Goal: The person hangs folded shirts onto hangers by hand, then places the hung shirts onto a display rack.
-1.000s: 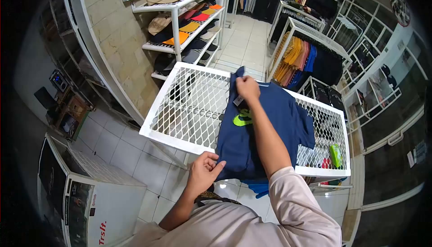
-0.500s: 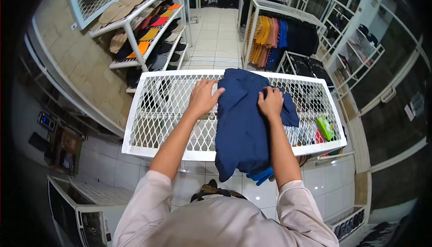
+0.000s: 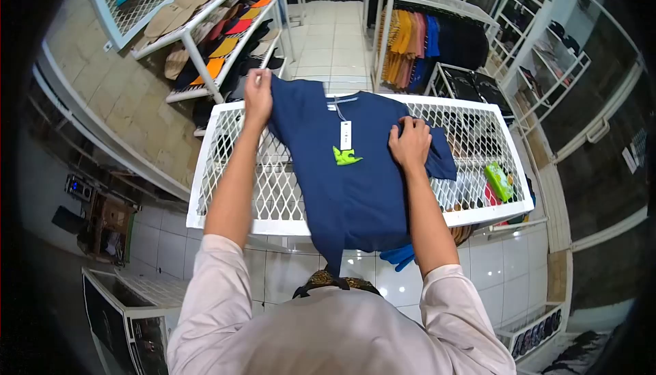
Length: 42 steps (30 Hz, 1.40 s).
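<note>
A navy blue T-shirt (image 3: 369,197) lies spread across a white wire-mesh table (image 3: 277,197), its lower edge hanging over the near side. A white hang tag (image 3: 346,135) on a string rests on its chest, above a bright green print (image 3: 346,157). My left hand (image 3: 257,98) is closed on the sleeve at the left and holds it raised off the mesh. On the right side of the shirt, my right hand (image 3: 411,142) presses with bent fingers, the thumb side toward the chest; whether it pinches cloth is hard to see.
A bright green packet (image 3: 499,181) lies at the table's right end. Caps fill the shelves (image 3: 225,50) at the left. Beyond the table, a rack of hanging shirts (image 3: 410,43) stands on the right, beside a tiled aisle (image 3: 328,40). Blue cloth (image 3: 398,257) shows below the near edge.
My left hand has taken the sleeve and pulled it up and left, unfolding the shirt. The tag and green print have come into view. My right hand stays nearly in place.
</note>
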{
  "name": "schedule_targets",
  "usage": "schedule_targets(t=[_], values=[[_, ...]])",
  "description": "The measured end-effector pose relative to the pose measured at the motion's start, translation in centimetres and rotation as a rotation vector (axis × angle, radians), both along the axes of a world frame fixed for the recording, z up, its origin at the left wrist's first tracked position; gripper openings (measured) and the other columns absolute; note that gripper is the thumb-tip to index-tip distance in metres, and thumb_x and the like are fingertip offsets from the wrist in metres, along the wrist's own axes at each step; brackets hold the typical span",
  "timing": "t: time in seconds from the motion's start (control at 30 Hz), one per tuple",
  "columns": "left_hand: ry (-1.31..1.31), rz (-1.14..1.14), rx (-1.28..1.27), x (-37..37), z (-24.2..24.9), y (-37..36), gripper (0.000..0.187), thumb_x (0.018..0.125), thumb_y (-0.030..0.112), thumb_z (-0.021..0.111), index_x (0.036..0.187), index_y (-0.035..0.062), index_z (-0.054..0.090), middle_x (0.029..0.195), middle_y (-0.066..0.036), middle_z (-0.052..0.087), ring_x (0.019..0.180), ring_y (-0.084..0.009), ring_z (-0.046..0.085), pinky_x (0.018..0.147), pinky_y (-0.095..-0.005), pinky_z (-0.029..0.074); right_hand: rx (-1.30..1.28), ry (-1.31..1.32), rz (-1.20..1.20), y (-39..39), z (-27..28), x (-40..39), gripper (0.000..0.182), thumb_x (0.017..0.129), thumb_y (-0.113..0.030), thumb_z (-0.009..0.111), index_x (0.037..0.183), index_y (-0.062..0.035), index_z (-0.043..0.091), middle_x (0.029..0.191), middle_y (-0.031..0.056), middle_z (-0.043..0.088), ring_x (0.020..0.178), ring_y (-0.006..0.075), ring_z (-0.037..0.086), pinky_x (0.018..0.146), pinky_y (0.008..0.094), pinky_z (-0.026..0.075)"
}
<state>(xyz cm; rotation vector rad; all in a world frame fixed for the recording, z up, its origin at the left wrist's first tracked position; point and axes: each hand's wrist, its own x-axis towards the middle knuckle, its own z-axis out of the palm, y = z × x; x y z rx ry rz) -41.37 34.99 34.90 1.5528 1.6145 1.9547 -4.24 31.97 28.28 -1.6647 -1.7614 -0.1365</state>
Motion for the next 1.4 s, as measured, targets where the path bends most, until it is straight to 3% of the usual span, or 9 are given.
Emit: schedule_targets(t=[0.13,0.23,0.33,0.43,0.6,0.93,1.1,1.27,1.4], values=[[0.465,0.455,-0.292,-7.3,5.1,-4.5,0.031,0.098,0.04,0.061,0.102,0.0103,0.067,0.089,-0.025,0.07,0.089,-0.0475,0.066,0.078,-0.055,0.05,0.009,-0.005,0.001,0.2,-0.2,0.1,0.029,0.089,-0.029,0.066,0.11,-0.0096,0.067,0.113,0.0159,0.061,0.11,0.0349,0.056,0.095,0.0473,0.043],[0.738,0.378,-0.343,-11.3,3.3,-7.0,0.027,0.092,0.033,0.069,0.11,0.0122,0.067,0.098,-0.019,0.067,0.098,-0.0402,0.064,0.085,-0.0508,0.05,0.008,-0.001,-0.001,0.4,-0.4,0.1,0.029,0.088,-0.03,0.066,0.11,-0.0098,0.067,0.113,0.0164,0.061,0.11,0.0351,0.056,0.095,0.0473,0.044],[0.686,0.457,-0.366,-10.0,-0.2,-10.6,0.034,0.089,0.031,0.073,0.115,0.0108,0.065,0.109,-0.021,0.062,0.106,-0.0418,0.059,0.091,-0.0504,0.047,-0.072,0.039,0.033,0.6,0.3,0.6,0.031,0.087,-0.029,0.069,0.111,-0.0095,0.068,0.118,0.0167,0.062,0.114,0.0359,0.056,0.097,0.0479,0.045],[0.356,0.301,-0.441,-2.2,0.6,-19.2,0.031,0.089,0.034,0.074,0.098,0.0045,0.068,0.081,-0.014,0.066,0.076,-0.0326,0.065,0.07,-0.0436,0.051,-0.185,0.237,0.292,0.7,0.8,3.3,0.036,0.088,-0.029,0.072,0.118,-0.0078,0.069,0.119,0.0201,0.067,0.112,0.0384,0.063,0.097,0.0445,0.049],[0.178,0.242,-0.782,7.7,-0.3,-31.1,0.042,0.088,0.044,0.075,0.088,0.002,0.071,0.074,-0.014,0.071,0.073,-0.0312,0.07,0.068,-0.0418,0.051,-0.145,0.284,0.087,-14.4,5.6,5.5,0.032,0.09,-0.03,0.072,0.111,-0.0061,0.071,0.104,0.0179,0.07,0.098,0.0363,0.067,0.088,0.0445,0.051],[-0.026,0.193,-0.572,11.0,-5.4,-31.7,0.029,0.093,0.03,0.074,0.085,0.0029,0.066,0.076,-0.008,0.063,0.069,-0.0206,0.061,0.067,-0.0366,0.048,-0.069,0.126,-0.082,-20.7,2.0,6.2,0.021,0.091,-0.027,0.071,0.092,-0.006,0.07,0.094,0.0128,0.067,0.093,0.0339,0.061,0.085,0.0451,0.046],[-0.381,0.155,-0.24,5.1,-7.2,-34.7,0.02,0.108,0.026,0.053,0.104,0.0063,0.058,0.086,0.003,0.055,0.08,-0.007,0.049,0.073,-0.0218,0.04,-0.109,0.605,-0.048,-20.4,2.2,8.8,0.025,0.101,-0.025,0.062,0.101,-0.0004,0.063,0.082,0.0137,0.068,0.072,0.0246,0.063,0.069,0.0375,0.049],[-0.632,0.004,-0.52,4.7,-8.3,-36.1,0.032,0.102,0.034,0.063,0.112,0.0037,0.065,0.103,-0.004,0.068,0.096,-0.0129,0.061,0.086,-0.0275,0.047,-0.342,1.192,0.128,-19.4,1.6,10.6,0.026,0.096,-0.021,0.071,0.112,-0.0022,0.063,0.09,0.01,0.072,0.082,0.0149,0.065,0.075,0.0327,0.051],[-0.674,-0.207,-0.804,6.3,-4.1,-36.0,0.056,0.099,0.03,0.067,0.138,-0.0077,0.055,0.128,-0.015,0.067,0.118,-0.0213,0.063,0.101,-0.032,0.048,-0.498,0.991,0.14,-19.2,4.7,9.5,0.042,0.095,-0.013,0.07,0.134,-0.001,0.059,0.099,0.014,0.071,0.089,0.016,0.066,0.083,0.026,0.052]])
